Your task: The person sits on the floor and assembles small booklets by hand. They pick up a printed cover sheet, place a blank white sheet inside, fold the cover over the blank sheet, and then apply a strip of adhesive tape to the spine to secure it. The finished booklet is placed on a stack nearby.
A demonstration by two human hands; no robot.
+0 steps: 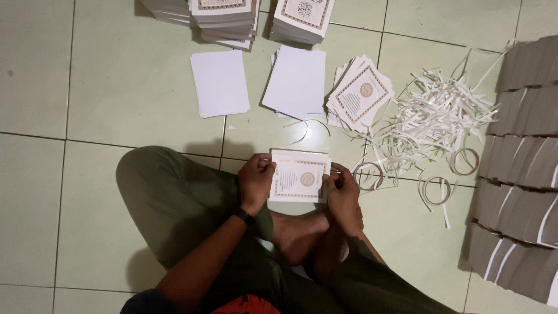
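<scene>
Sitting cross-legged on a pale green tiled floor [116, 87], a person grips a small stack of printed cards [300, 177] with ornate borders, the left hand [256, 177] clasping its left edge and the right hand [343, 195] closed on its right edge, the stack held just above the bare feet. Beyond the hands lie two piles of blank white sheets [220, 82], and past the right hand a fanned pile of bordered cards [360, 93]. Farther out from the right hand sprawls a heap of white paper trimmings [436, 116] and curled strips. Tall finished stacks [224, 17] stand well beyond the hands, while rows of grey bundles [517, 174] line the far right. Judging by these piles, much is sorted already, though loose sheets remain.
</scene>
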